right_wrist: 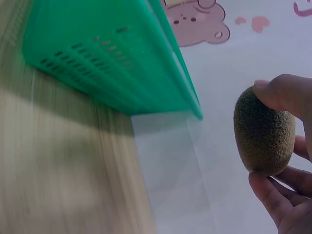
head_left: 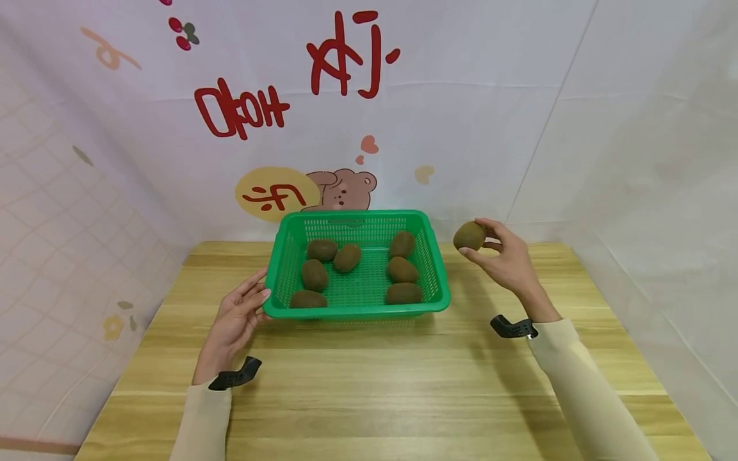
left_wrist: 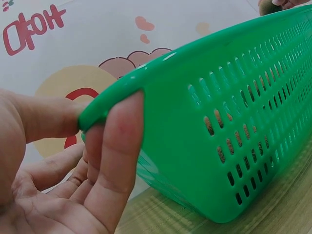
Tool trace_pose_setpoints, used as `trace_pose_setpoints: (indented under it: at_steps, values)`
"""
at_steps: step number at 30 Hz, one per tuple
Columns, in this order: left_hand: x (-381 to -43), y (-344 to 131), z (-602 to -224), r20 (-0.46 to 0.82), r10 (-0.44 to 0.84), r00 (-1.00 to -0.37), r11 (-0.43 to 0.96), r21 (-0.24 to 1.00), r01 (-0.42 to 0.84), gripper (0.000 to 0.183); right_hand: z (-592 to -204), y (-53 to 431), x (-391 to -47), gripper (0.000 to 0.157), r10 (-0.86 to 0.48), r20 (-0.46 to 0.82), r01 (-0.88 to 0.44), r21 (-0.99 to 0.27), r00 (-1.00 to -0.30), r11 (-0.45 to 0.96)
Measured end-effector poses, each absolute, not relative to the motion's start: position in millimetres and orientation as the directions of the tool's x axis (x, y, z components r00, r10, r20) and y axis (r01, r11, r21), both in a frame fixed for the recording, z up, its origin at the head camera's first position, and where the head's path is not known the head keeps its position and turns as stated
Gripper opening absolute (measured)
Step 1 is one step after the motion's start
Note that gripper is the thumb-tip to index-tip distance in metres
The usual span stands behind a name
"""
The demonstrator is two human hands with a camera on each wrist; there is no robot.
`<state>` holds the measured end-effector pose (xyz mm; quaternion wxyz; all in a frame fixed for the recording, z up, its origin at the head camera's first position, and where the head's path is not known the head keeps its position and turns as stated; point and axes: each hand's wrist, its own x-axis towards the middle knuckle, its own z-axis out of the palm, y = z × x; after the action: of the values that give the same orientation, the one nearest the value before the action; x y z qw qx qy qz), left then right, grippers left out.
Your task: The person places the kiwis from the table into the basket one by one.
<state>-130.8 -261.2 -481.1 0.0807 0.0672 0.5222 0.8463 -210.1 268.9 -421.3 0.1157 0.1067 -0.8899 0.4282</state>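
Observation:
A green plastic basket with slotted walls holds several brown kiwis, grouped toward its left and right sides; one kiwi lies nearer the middle. At the basket's left end, my left hand pinches the rim between thumb and fingers, seen close up in the left wrist view on the basket rim. To the right of the basket, my right hand holds another kiwi by thumb and fingertips, raised and apart from the basket.
The basket is over the far part of a wood-grain table. Right behind the table hangs a white printed cloth, and pale cloth also closes off both sides. A black strap is on each wrist.

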Motion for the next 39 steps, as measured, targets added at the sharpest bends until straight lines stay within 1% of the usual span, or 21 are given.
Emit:
trace_pose_setpoints:
  at_steps: [12,25,39]
  values:
    - [-134,-260,-483,0.040,0.204,-0.978,-0.459,0.887,-0.060,0.066,-413,238,-213,0.068,-0.198,0.365,-0.412,-0.733,-0.910,0.541]
    - [-132,-267,-485,0.055,0.210,-0.976,-0.461,0.886,-0.050,0.063,-408,201,-215,0.067,-0.287,0.388,-0.482,-0.743,-0.876,0.464]
    - [-133,-262,-484,0.048,0.211,-0.976,-0.481,0.874,-0.060,0.063,-400,179,-213,0.066,-0.371,0.307,-0.464,-0.747,-0.876,0.477]
